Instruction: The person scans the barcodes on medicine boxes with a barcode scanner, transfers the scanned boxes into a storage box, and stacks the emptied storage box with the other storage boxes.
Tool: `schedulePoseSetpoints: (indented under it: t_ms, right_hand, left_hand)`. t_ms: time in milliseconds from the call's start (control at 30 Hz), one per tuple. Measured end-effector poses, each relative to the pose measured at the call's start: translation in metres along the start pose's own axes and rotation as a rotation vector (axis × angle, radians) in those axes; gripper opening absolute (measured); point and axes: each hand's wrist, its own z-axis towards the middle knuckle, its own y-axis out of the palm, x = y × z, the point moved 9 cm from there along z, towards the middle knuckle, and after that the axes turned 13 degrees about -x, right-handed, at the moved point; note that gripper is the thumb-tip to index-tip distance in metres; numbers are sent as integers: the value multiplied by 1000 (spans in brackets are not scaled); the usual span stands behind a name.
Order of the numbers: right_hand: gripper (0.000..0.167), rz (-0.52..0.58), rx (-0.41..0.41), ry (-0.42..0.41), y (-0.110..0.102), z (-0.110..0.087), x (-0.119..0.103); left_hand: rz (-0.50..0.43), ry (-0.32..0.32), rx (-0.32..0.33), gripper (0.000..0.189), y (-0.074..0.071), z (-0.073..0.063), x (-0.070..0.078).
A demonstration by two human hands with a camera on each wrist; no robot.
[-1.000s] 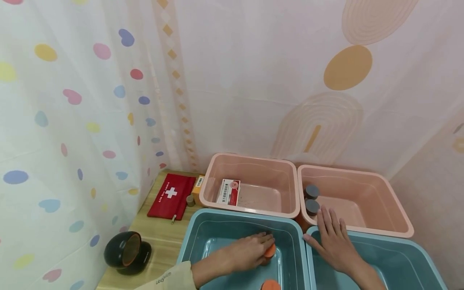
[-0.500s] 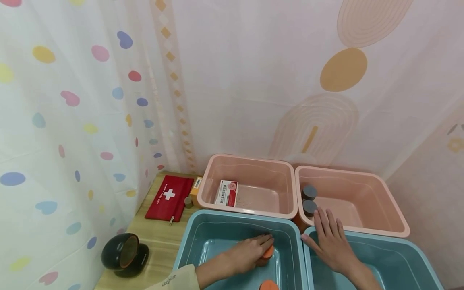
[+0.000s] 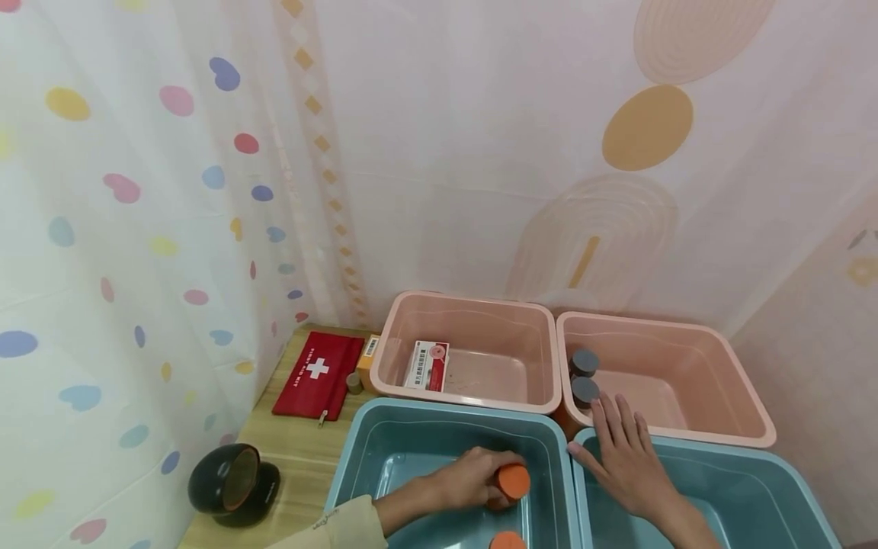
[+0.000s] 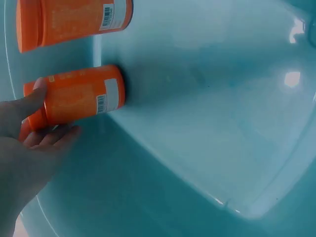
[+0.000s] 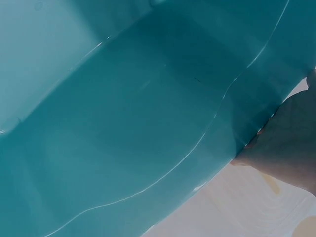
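Note:
My left hand [image 3: 469, 480] reaches into the left blue-green bin [image 3: 473, 410]. Its thumb and fingers grip the cap end of an orange bottle [image 4: 81, 96]. Beside that one, apart from the hand, is a second orange bottle [image 4: 81, 19], only its orange cap [image 3: 507, 540] showing at the bottom edge of the head view. With fingers spread, my right hand [image 3: 631, 465] rests at the far rim of the right blue-green bin [image 3: 727, 450]. In the right wrist view, part of this hand [image 5: 284, 138] is seen at the bin's edge.
Behind stand two pink bins. The left pink bin [image 3: 480, 301] holds a white and red box [image 3: 427, 366]; the right pink bin [image 3: 645, 324] holds two grey-capped bottles [image 3: 584, 362]. A red first aid pouch [image 3: 318, 374], an orange box [image 3: 368, 352] and a black rounded object [image 3: 222, 480] sit left.
My left hand has shifted its grasp on the orange bottle; the bottle's cap, partly covered by the fingers before, now shows more fully and slightly to the right. The right hand stays put.

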Motion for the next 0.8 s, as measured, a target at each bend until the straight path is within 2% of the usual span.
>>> schedulePoseSetpoints:
  t_ms: [100, 200, 233, 267, 367, 467, 500, 633, 800]
  right_hand:
    - [96, -18, -9, 11, 0, 1, -1]
    - [96, -16, -14, 13, 0, 1, -2]
    - [97, -17, -14, 13, 0, 1, -2]
    - [97, -23, -14, 15, 0, 1, -1]
    - [96, -35, -16, 21, 0, 1, -1]
    - [96, -47, -16, 21, 0, 1, -1]
    - [96, -42, -19, 21, 0, 1, -1]
    - [97, -32, -20, 10, 1, 1, -2]
    - [97, -21, -26, 18, 2, 1, -3]
  left_hand:
    - [-7, -18, 39, 53, 1, 6, -18]
    - [19, 10, 90, 56, 4, 12, -38]
    - [38, 18, 100, 57, 4, 13, -41]
    - [39, 19, 105, 57, 1, 11, -38]
    - [-3, -2, 105, 57, -18, -9, -7]
    - [-130, -51, 120, 59, -43, -38, 30]
    - [-165, -54, 133, 60, -50, -47, 36]
    - [-279, -55, 203, 63, -71, -79, 51]
    - [-343, -50, 289, 59, -91, -113, 56]
